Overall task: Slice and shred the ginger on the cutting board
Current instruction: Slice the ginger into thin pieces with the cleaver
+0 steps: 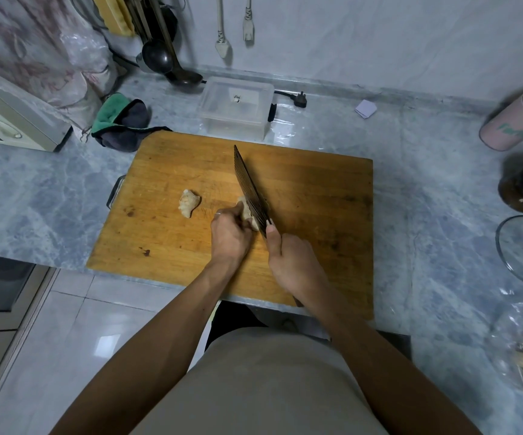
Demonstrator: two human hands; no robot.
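With the left hand (229,234) holding the ginger (249,213) tight against the knife (251,191) gripped by the right hand (288,262), a slip could nick curled fingers.

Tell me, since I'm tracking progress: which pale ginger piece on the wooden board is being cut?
The right-hand pale ginger piece, gripped by the left hand against the cleaver blade; the other lies untouched.

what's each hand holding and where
The right hand grips the knife by its handle, thumb near the blade's base. The left hand holds a ginger piece from its left side.
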